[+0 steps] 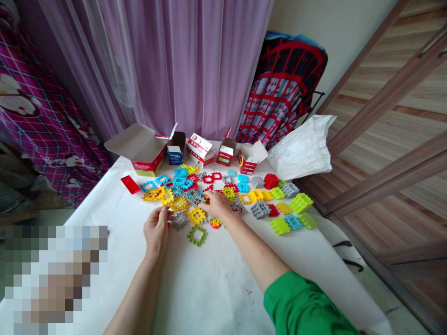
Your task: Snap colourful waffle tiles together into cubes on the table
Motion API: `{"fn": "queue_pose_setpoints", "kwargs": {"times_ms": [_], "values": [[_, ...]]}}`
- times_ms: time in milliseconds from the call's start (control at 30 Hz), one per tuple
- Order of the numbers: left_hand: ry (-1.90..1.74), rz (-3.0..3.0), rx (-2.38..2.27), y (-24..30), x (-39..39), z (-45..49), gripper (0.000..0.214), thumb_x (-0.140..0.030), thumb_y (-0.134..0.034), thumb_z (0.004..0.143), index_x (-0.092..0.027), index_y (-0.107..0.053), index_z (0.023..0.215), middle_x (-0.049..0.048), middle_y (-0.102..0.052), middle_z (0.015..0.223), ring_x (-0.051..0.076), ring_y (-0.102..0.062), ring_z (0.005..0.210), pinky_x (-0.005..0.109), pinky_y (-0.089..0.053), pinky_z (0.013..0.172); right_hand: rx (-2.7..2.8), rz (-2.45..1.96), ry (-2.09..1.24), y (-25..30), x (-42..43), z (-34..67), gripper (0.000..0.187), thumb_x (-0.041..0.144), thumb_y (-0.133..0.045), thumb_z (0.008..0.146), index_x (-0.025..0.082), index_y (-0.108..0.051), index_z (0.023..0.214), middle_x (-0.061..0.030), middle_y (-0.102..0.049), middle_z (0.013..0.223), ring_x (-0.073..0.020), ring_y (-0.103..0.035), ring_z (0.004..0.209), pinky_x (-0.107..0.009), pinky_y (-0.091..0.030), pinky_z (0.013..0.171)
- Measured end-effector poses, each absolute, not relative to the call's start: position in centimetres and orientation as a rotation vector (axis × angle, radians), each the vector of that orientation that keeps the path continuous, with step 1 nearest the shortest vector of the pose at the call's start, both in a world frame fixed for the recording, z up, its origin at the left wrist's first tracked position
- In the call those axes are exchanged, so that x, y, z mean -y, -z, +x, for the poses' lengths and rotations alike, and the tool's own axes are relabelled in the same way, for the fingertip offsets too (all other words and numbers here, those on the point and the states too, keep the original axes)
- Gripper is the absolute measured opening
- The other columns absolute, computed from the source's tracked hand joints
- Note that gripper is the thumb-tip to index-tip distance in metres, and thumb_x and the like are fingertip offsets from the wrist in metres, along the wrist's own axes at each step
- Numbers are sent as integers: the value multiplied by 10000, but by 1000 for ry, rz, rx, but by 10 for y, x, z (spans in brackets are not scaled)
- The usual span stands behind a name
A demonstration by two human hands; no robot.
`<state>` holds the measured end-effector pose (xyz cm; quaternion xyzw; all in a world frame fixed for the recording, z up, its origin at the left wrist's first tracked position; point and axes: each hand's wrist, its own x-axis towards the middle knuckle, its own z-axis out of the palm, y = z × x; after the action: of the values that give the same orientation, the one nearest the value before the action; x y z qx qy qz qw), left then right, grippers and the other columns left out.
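Note:
Many plastic waffle-shaped building tiles [223, 195] in yellow, blue, red, grey and green lie spread across a white-covered table [115, 223]. My left hand [157, 229] is curled at the near edge of the pile, next to a grey tile [179, 220], and I cannot tell whether it grips anything. My right hand [216, 204] reaches over the middle, its fingertips at a grey tile [198, 200] among yellow ones. A green square tile [197, 236] lies alone between my hands and me. Lime and grey tiles [279, 218] lie in a loose group to the right.
Several opened red-and-white cardboard boxes [146, 149] stand along the far table edge, and a white plastic bag [300, 149] lies at the far right corner. A red flat piece [130, 184] lies at the left. Purple curtains hang behind, and a pixelated patch covers the lower left.

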<state>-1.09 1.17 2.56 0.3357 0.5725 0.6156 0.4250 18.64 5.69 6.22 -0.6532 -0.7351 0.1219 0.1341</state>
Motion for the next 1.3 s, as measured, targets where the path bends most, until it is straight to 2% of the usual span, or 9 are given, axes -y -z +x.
{"fn": "queue_pose_setpoints", "kwargs": {"times_ms": [133, 200, 367, 467, 600, 700, 833, 1067, 1300], "values": [[-1495, 855, -1412, -25, -13, -8, 489, -639, -707, 650, -176, -654, 798, 14, -670, 697, 125, -595, 580, 214, -435, 477, 2103, -1840, -241, -58, -58, 182, 118, 234, -676, 824, 247, -721, 933, -29, -717, 1013, -204, -651, 937, -292, -487, 794], [-1450, 870, -1388, -27, -12, -6, 550, -681, -726, 611, -171, -669, 808, 27, -686, 703, 130, -592, 559, 219, -425, 458, 2093, -1688, -81, -56, -52, 182, 99, 181, -642, 840, 245, -707, 879, -26, -707, 957, -195, -638, 921, -285, -483, 785], [-1228, 898, -1220, -34, -6, 1, 697, -748, -736, 571, -144, -716, 919, 87, -743, 826, 129, -599, 554, 219, -404, 440, 2087, -1265, 340, -47, -27, 182, 123, 128, -611, 864, 230, -679, 874, -42, -679, 900, -191, -593, 864, -299, -468, 793], [-1168, 831, -1133, -34, -3, 4, 698, -713, -781, 541, -153, -714, 953, 54, -729, 834, 95, -558, 516, 199, -344, 401, 2104, -1131, 421, -41, -12, 180, 135, 124, -588, 891, 233, -666, 913, -37, -671, 893, -186, -577, 838, -304, -463, 779], [-1141, 810, -1112, -34, -2, 6, 641, -625, -856, 482, -166, -704, 902, -29, -630, 635, 71, -504, 463, 178, -283, 377, 2099, -1052, 432, -34, 1, 177, 130, 121, -569, 903, 219, -651, 919, -41, -669, 892, -190, -570, 830, -313, -472, 766], [-1103, 820, -1088, -36, 0, 6, 597, -588, -874, 479, -170, -682, 860, -53, -573, 544, 67, -482, 439, 170, -274, 381, 2124, -1042, 400, -34, 8, 177, 114, 130, -579, 901, 221, -648, 911, -44, -665, 899, -194, -572, 836, -321, -485, 775], [-1083, 827, -1069, -37, 1, 6, 586, -574, -873, 481, -181, -652, 855, -64, -555, 514, 71, -481, 436, 169, -273, 387, 2144, -1015, 313, -39, 20, 182, 90, 184, -629, 886, 220, -654, 964, -63, -664, 974, -210, -589, 918, -352, -506, 851], [-1065, 843, -1048, -38, 3, 6, 552, -553, -850, 536, -184, -634, 884, -51, -581, 533, 73, -477, 435, 176, -269, 394, 1990, -1133, 112, -46, 27, 199, 349, 329, -706, 815, 217, -625, 1136, -117, -640, 1188, -260, -605, 1106, -428, -518, 963], [-1028, 873, -1039, -37, 6, 9, 559, -567, -859, 514, -185, -633, 855, -53, -573, 511, 75, -484, 434, 170, -260, 383, 2016, -1116, 20, -39, 31, 194, 275, 277, -690, 829, 227, -634, 1093, -90, -694, 1146, -238, -645, 1068, -404, -537, 941]]}}
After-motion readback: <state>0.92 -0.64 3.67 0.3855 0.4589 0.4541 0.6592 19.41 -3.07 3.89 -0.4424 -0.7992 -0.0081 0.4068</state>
